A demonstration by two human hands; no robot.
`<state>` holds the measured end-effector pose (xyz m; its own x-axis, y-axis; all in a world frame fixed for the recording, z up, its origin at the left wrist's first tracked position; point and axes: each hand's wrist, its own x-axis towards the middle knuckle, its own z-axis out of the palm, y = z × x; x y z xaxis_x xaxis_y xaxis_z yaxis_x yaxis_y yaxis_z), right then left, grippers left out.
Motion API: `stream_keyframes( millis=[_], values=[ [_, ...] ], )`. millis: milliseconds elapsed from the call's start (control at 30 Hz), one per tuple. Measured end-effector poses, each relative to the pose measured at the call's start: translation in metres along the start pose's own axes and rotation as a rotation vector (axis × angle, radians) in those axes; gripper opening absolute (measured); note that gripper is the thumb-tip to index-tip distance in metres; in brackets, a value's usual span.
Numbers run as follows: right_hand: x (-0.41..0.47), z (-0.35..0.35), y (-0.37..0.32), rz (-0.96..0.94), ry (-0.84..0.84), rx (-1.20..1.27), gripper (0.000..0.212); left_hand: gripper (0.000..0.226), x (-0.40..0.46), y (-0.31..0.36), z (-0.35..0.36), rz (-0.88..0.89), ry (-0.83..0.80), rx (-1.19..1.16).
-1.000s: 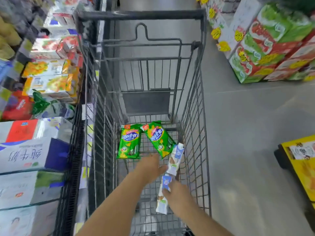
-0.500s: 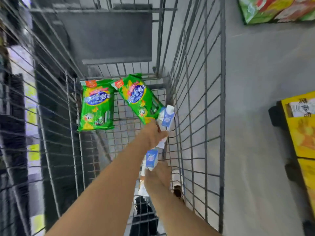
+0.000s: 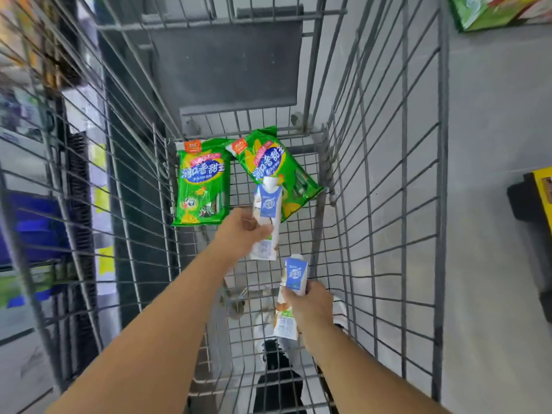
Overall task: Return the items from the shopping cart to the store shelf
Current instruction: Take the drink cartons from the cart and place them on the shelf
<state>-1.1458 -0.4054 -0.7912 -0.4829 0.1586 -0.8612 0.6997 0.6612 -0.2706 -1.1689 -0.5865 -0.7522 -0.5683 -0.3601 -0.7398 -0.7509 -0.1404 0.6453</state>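
Grey wire of the shopping cart (image 3: 385, 180) fills the view as half a second ago, but with both cartons now lifted apart from each other. Held higher and further forward than before: the far carton (image 3: 266, 222), raised off the cart floor in front of the right-hand green packet (image 3: 270, 165), where earlier it leaned low against the cart's right wall. Drawn back toward the body: the near carton (image 3: 291, 297), now well clear of the other, where before the two nearly met end to end.

Lying flat at the far end of the cart floor: the left-hand green packet (image 3: 203, 183), just beside its tilted twin, whose near part is hidden behind the raised carton. Behind both, a dark flat panel (image 3: 227, 64) on the cart's front wall. Blurred through the left wire wall, store shelf (image 3: 33, 222) with blue and yellow patches, too smeared to read. On the grey floor (image 3: 493, 150) to the right, a green box (image 3: 495, 10) at the top corner and a yellow display (image 3: 542, 192) at the edge. Wire walls on every side of both forearms.

Left hand (image 3: 239, 231): closed around the middle of the far carton, fingers wrapped over its left edge. Right hand (image 3: 310, 303): closed around the near carton at mid-height, blue-and-white top standing above the fist, lower end poking out beneath.
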Motion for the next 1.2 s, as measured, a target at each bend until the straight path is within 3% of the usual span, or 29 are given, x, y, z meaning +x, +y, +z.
stream_keyframes(
  millis=[200,300,433,700,933,1067,1200],
  values=[
    [-0.007,0.008,-0.005,0.008,0.037,0.025,0.038,0.015,-0.023,-0.023,-0.008,-0.037,0.008,-0.062],
    [-0.013,0.013,-0.009,0.002,0.076,-0.013,0.038,0.02,-0.028,-0.027,-0.011,-0.045,0.032,-0.076],
    [-0.014,0.028,-0.005,-0.018,0.036,-0.084,0.054,0.019,-0.032,-0.03,-0.014,-0.052,0.05,-0.111],
    [-0.012,0.025,-0.005,0.026,-0.084,0.052,0.039,0.04,-0.036,-0.041,-0.019,-0.109,0.074,-0.153],
    [-0.025,-0.017,-0.034,-0.01,-0.172,0.2,0.034,0.026,-0.06,-0.028,-0.036,-0.114,0.087,-0.196],
    [-0.076,-0.053,-0.069,-0.098,-0.224,0.224,0.04,0.032,-0.113,0.002,-0.056,-0.111,0.094,-0.213],
    [-0.148,-0.095,-0.123,-0.217,-0.236,0.188,0.02,0.033,-0.175,0.052,-0.081,-0.036,0.1,-0.211]
  ],
)
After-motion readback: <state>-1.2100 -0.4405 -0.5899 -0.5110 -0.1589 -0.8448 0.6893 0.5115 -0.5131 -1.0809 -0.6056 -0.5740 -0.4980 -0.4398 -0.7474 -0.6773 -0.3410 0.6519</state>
